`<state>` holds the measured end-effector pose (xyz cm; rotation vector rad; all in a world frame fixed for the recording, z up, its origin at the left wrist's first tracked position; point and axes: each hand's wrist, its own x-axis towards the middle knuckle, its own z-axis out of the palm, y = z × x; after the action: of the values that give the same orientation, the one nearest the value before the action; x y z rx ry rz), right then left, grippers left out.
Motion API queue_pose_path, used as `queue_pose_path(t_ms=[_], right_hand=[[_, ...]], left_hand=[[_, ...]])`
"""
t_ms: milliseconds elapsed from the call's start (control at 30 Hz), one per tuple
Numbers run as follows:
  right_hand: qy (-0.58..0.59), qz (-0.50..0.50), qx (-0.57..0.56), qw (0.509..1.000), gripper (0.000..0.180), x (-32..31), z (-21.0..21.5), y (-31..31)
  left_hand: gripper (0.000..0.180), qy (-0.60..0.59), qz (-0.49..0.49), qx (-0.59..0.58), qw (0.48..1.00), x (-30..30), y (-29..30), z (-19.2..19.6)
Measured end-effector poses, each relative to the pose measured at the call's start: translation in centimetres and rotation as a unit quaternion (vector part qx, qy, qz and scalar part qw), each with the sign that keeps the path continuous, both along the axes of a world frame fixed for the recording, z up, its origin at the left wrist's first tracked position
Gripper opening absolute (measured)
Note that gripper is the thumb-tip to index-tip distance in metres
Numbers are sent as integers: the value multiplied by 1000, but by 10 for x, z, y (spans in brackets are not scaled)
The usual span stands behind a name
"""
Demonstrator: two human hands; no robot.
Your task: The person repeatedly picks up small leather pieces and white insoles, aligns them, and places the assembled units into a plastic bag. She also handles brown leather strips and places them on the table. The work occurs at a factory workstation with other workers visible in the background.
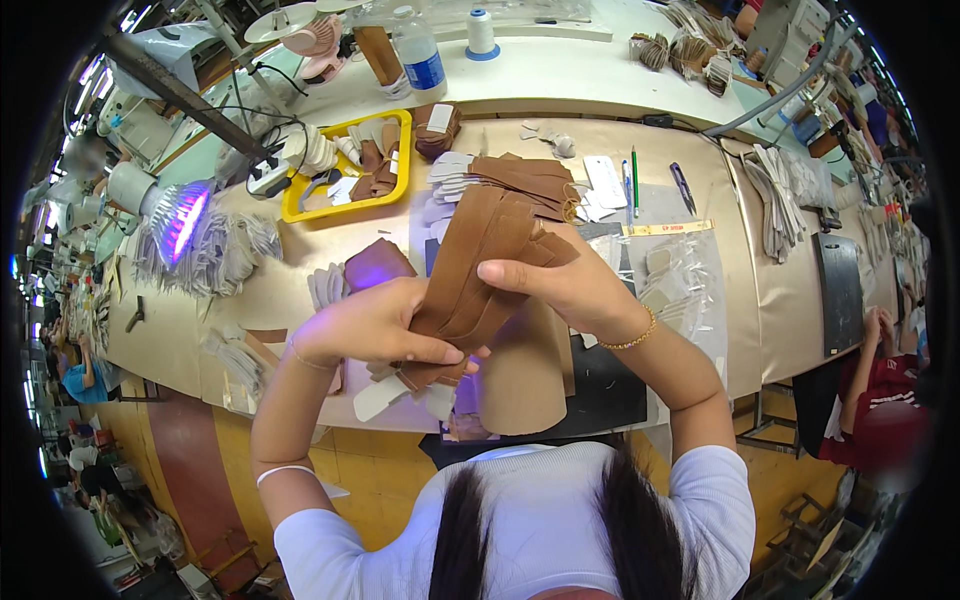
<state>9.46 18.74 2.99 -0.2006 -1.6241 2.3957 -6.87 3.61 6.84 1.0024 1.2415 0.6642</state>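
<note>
Both hands are closed on a bundle of brown leather pieces (470, 265), raised over the near part of the table. My left hand (390, 325) grips its lower left end, thumb laid across the front. My right hand (560, 285) clasps the right side with its thumb on top; its other fingers are mostly hidden behind the leather. White tabs (382, 398) stick out below my left hand. Under the bundle is a tan rounded form (525, 385) on a black mat (608, 385). Just beyond my hands lies another stack of brown leather strips (520, 180) with pale ends.
A yellow tray (407, 150) of leather scraps stands at the back left, near a glowing purple lamp (182, 222). Pens (682, 188), a yellow ruler (665, 228) and white cards (603, 182) lie to the right. Another person's hands (878, 328) show at the far right.
</note>
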Motion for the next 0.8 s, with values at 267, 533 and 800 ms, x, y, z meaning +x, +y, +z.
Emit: queue_pose_path(t_ms=[267, 533, 800], right_hand=[[32, -123, -98, 987, 38, -18, -17, 40], [47, -235, -192, 952, 25, -43, -37, 100], [-50, -208, -383, 899, 34, -34, -117, 100]], left_hand=[[54, -82, 12, -67, 994, -46, 55, -10], [47, 32, 46, 80, 995, -135, 129, -40], [24, 172, 8, -43, 984, -140, 159, -107]])
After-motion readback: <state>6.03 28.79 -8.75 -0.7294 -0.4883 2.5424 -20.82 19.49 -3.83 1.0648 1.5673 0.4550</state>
